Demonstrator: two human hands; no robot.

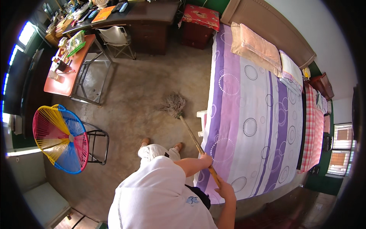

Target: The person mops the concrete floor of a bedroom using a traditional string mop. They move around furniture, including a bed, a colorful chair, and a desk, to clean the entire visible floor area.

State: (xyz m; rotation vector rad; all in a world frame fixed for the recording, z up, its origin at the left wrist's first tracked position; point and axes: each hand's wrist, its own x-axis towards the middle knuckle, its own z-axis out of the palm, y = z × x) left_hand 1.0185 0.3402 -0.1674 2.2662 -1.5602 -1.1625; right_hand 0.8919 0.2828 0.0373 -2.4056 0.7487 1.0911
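A mop (188,129) with a long wooden handle slants across the floor in front of me, beside the bed. Its grey, stringy head (174,105) rests on the floor, strands spread out. My left hand (206,160) is closed around the middle of the handle. Nearer the handle's top end, my right hand (225,190) is wrapped round it too. The upper part of the handle passes over the edge of the bed (255,110), which has a purple and white cover with ring patterns.
A white plastic piece (202,123) juts out from the bed's side. To the left stand a colourful corded round chair (61,139) and a red-topped table (70,78) with items. Farther back are a white folding chair (114,37), a dark desk (152,15) and a cloth-covered cabinet (196,38).
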